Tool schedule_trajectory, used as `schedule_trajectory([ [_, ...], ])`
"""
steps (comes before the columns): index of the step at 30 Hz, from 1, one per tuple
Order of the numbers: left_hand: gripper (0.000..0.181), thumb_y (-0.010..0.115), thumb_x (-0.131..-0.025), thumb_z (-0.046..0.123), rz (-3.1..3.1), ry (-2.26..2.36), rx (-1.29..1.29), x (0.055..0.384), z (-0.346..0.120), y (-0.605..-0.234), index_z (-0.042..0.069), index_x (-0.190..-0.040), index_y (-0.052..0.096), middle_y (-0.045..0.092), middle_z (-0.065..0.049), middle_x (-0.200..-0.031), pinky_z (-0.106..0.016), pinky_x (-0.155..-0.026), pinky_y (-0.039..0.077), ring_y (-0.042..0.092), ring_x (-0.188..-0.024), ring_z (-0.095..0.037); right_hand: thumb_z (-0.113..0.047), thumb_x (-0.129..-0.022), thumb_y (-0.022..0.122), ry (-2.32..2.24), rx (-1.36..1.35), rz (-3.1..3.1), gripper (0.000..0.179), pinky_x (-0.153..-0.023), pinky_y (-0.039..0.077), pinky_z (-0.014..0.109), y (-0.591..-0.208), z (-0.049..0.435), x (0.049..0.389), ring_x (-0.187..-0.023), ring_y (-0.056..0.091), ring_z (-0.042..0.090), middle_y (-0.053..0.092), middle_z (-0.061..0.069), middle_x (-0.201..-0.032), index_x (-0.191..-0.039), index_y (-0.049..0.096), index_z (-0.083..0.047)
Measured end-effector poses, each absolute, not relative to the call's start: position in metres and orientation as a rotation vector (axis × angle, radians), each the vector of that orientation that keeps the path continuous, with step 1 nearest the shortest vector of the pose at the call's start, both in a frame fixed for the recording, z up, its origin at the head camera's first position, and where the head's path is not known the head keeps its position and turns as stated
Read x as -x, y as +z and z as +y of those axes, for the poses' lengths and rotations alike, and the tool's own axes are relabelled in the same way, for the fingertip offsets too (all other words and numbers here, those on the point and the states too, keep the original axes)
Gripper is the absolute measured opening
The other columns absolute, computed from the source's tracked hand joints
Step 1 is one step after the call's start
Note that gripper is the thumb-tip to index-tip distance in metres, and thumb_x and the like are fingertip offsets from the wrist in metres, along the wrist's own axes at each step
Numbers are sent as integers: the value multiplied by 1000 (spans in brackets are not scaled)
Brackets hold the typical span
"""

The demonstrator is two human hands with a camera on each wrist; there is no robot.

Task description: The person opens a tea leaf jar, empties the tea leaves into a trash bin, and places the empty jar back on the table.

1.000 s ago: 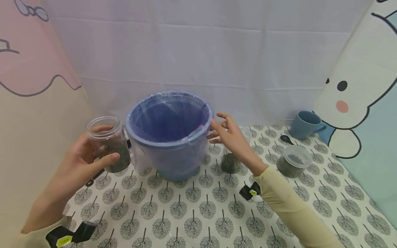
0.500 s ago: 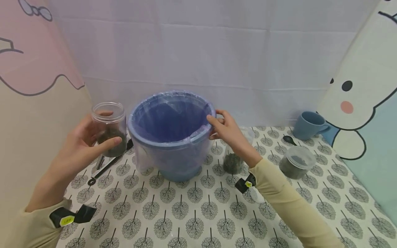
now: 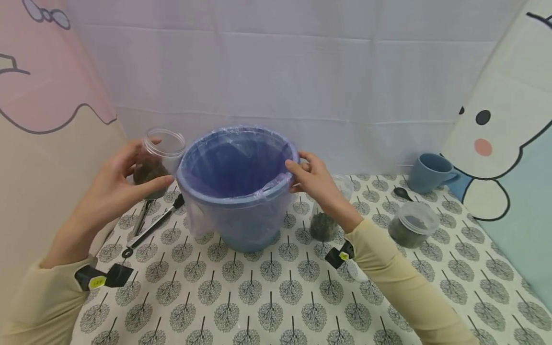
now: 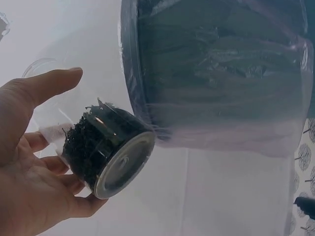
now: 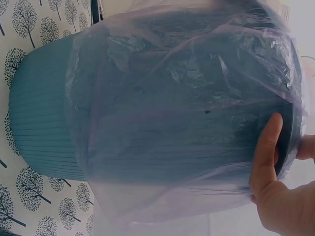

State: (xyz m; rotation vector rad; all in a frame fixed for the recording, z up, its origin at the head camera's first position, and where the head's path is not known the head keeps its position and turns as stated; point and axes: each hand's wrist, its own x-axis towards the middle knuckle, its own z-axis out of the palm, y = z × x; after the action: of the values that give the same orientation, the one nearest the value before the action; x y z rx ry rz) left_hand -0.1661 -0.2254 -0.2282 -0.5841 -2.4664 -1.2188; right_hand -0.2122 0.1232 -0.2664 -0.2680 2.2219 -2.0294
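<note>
My left hand grips a clear plastic jar at the left of the bin. The jar has no lid on, is tilted with its mouth towards the bin, and is raised off the table. Dark dried leaves lie in its lower part in the left wrist view. A blue bin stands mid-table, lined with a thin translucent bag folded over its rim. With my right hand I hold the bin's right rim, thumb and fingers on either side of it in the right wrist view.
Tongs lie left of the bin. Behind my right forearm stands another clear jar with dark contents. Further right are a low lidded tub, a black spoon and a blue mug. A white curtain hangs behind.
My left hand has raised the jar and tilted it rightward, up to the bin's left rim. My right hand has closed onto the right rim. The tongs have come into fuller view.
</note>
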Motion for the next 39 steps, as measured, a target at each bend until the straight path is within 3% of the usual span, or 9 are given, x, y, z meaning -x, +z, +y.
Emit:
schedule_trajectory([
  [4, 65, 80, -78, 5, -2511, -1114, 527, 172, -226, -225, 21, -135, 53, 65, 18, -103, -16, -81, 38, 57, -93, 0, -19, -101, 53, -2038, 256, 2217, 63, -71, 58, 26, -266, 122, 212, -69, 64, 12, 63, 4, -88, -151, 21, 2],
  [10, 62, 82, -77, 11, -2544, -1021, 509, 179, -223, -220, 16, -133, 55, 65, -11, -117, -21, -83, 37, 50, -101, 2, -16, -100, 54, -2067, 244, 2196, 65, -69, 58, 24, -267, 121, 211, -65, 62, 11, 62, 2, -84, -152, 19, 2],
  [12, 63, 82, -78, 12, -2549, -1009, 518, 180, -222, -219, 16, -134, 54, 64, -14, -119, -20, -83, 36, 50, -102, 1, -15, -100, 53, -2083, 242, 2183, 65, -68, 58, 24, -268, 121, 211, -64, 62, 10, 62, 1, -83, -152, 19, 3],
  [16, 67, 81, -78, 13, -2559, -979, 547, 183, -219, -216, 15, -138, 52, 63, -16, -120, -23, -88, 36, 52, -106, -11, -13, -100, 53, -2116, 244, 2152, 64, -66, 57, 23, -268, 122, 210, -63, 61, 10, 62, 1, -84, -152, 20, 3],
  [22, 72, 81, -76, 9, -2558, -927, 626, 189, -217, -212, 5, -140, 47, 58, -25, -123, -55, -101, 36, 51, -116, -39, -11, -100, 53, -2150, 254, 2119, 60, -66, 57, 23, -267, 124, 208, -65, 62, 10, 64, 3, -89, -150, 24, 3],
  [27, 75, 81, -74, 5, -2536, -858, 681, 194, -214, -210, 0, -141, 46, 58, -27, -122, -58, -104, 35, 50, -117, -41, -11, -100, 53, -2160, 263, 2098, 60, -65, 57, 22, -267, 125, 209, -65, 62, 10, 64, 4, -90, -151, 23, 3],
  [39, 72, 79, -77, 4, -2597, -689, 699, 199, -204, -204, 2, -142, 46, 53, -26, -118, -52, -82, 43, 51, -101, -38, -10, -99, 53, -2188, 239, 2082, 60, -64, 57, 22, -268, 127, 209, -67, 62, 10, 64, 4, -90, -151, 25, 0],
])
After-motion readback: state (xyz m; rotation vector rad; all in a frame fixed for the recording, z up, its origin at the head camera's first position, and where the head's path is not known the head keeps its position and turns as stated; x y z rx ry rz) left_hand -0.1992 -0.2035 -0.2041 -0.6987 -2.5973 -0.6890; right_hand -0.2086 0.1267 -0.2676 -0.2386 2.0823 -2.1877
